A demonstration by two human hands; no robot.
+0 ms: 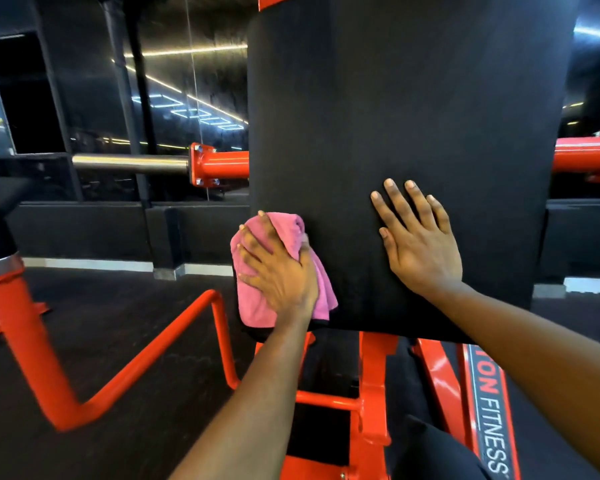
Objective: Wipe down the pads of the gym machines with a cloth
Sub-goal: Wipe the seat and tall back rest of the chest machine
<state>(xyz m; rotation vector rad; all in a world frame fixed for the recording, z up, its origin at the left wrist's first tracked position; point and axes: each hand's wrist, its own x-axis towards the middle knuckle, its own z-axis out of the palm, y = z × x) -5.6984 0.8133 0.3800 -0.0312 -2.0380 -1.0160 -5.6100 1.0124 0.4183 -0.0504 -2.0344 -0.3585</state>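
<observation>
My left hand lies on the pink cloth, grip spread and fingers flat. It presses the cloth to the lower left corner of the black back pad, and the cloth overhangs that edge. My right hand, grip spread and holding nothing, rests flat on the pad's lower middle, probably to brace it. Orange frame tubing runs below and left of the pad, and a steel bar juts out to its left. I judge neither blocks the wipe.

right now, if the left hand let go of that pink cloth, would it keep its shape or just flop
Probably floppy: the pink cloth is bunched in soft folds under the left hand, its lower end hanging limp. Likely light, since spread fingers alone pin it to the black pad. Unpinned, it would probably slip off the pad's edge.
</observation>
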